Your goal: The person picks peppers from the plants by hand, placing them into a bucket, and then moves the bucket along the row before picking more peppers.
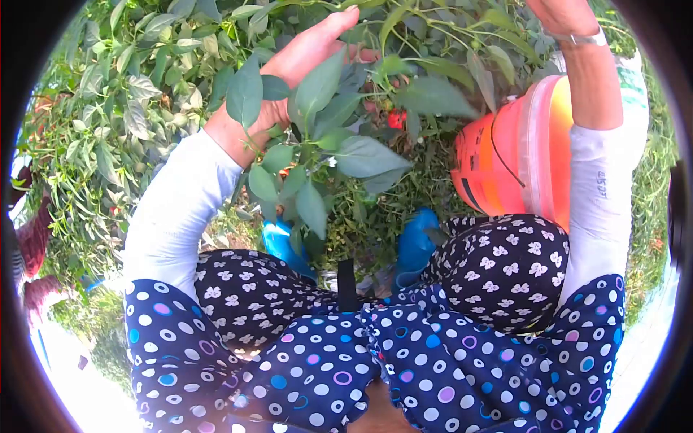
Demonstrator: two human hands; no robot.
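Note:
My left hand (307, 61) reaches into a leafy pepper plant (314, 108). Its upper digit is stretched out and stands apart from the fingers below, which leaves partly cover. I see nothing gripped in it. A red pepper (396, 118) hangs among the leaves, right of and below this hand. My right hand (565, 16) is at the top edge, above an orange-pink bucket (491, 155). Its fingers lie outside the picture, so what it holds or touches is hidden. The bucket, with a dark handle and pale rim, stands beside my right knee.
Dense pepper bushes (94, 137) fill the left and top. My blue shoes (285, 242) are on the weedy ground between the plants. A white sack (632, 101) is behind my right forearm. Dark red cloth (35, 242) shows at the far left edge.

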